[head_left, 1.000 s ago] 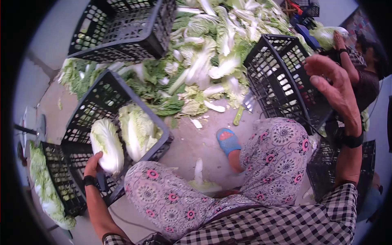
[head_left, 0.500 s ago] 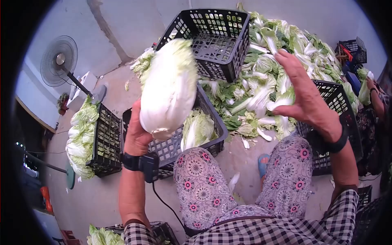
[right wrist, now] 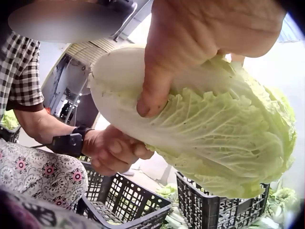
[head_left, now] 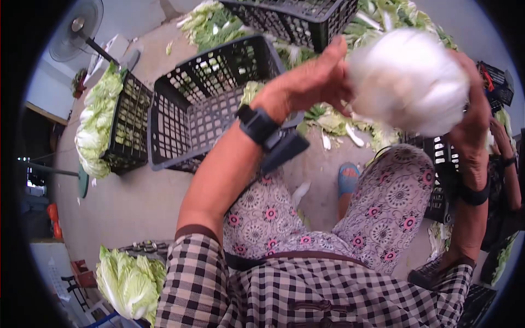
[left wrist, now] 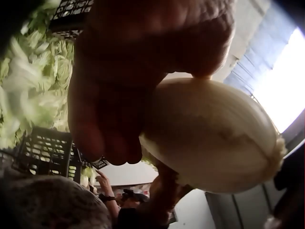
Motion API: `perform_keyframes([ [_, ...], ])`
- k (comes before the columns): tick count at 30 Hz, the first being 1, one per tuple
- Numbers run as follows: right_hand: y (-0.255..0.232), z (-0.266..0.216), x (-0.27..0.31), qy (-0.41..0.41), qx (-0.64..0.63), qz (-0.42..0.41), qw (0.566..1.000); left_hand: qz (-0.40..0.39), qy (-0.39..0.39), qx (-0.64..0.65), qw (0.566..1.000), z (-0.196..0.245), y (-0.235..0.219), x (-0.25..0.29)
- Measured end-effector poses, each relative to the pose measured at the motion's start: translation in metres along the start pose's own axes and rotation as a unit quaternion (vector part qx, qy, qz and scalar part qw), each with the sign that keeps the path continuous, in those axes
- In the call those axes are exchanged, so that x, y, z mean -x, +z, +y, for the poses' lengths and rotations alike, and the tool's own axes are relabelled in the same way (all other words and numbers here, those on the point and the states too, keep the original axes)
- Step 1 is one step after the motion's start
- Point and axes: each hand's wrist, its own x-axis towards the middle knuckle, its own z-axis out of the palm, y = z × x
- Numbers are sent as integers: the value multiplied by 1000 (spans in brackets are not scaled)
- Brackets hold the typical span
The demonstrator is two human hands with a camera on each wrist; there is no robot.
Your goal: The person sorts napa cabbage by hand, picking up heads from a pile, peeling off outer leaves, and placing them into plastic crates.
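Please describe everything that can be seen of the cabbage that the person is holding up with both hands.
The cabbage is a whole napa head, oblong, with a smooth white base and crinkled pale green leaves with white veins at the other end. It is held in the air above the person's lap, lying roughly sideways. The left hand grips its base end, and the right hand holds it from above with the thumb pressed on the white ribs. Nothing else touches it.

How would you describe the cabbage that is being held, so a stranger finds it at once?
Above the flowered trousers, look up between the left hand and the right hand. The napa cabbage there is the only one held in the air; the others lie in crates or on the floor.
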Motion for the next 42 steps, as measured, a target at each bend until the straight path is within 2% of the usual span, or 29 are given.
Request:
perform_keyframes([
  [1, -1, 3, 17, 117, 12, 18, 993, -6, 5, 0, 1000, -9, -11, -8],
  [2, -7, 11, 32, 177, 16, 41, 983, -14, -11, 54, 998, -17, -34, -8],
  [4, -30, 36, 67, 247, 25, 77, 966, 83, 9, 6, 996, -33, -60, 4],
  [5, -44, 50, 84, 276, 36, 86, 957, 129, -25, -15, 991, -35, -71, 10],
  [6, -61, 66, 100, 300, 53, 91, 948, 178, -25, -66, 981, -30, -68, 15],
  [8, -94, 98, 131, 346, 88, 97, 929, 197, 7, -85, 977, -27, -70, 16],
  [12, -148, 152, 187, 417, 164, 67, 891, 181, 5, -116, 977, -24, -60, 14],
  [15, -167, 188, 234, 459, 199, -3, 866, 156, -4, -125, 980, -28, -55, 14],
  [18, -165, 209, 291, 483, 210, -136, 839, 145, -20, -131, 981, -31, -55, 13],
  [20, -147, 192, 310, 548, 135, -137, 814, 151, -33, -127, 980, -34, -55, 10],
  [24, -126, 185, 330, 586, 46, -188, 787, 153, -55, -128, 978, -38, -50, 4],
  [25, -123, 190, 337, 588, 65, -203, 780, 148, -54, -126, 979, -40, -50, 3],
  [31, -107, 217, 367, 579, 49, -244, 776, 137, -66, -133, 979, -43, -48, -2],
  [34, -98, 229, 394, 551, 101, -190, 806, 130, -62, -129, 981, -41, -46, -3],
  [35, -105, 240, 393, 669, 49, -263, 693, 129, -60, -129, 981, -41, -46, -3],
  [38, -104, 257, 407, 595, -29, -136, 792, 128, -55, -128, 982, -37, -43, 1],
  [39, -106, 245, 380, 552, 38, -190, 811, 128, -51, -128, 982, -36, -43, 2],
  [42, -94, 207, 303, 533, 49, -173, 827, 128, -42, -122, 983, -34, -42, 5],
])
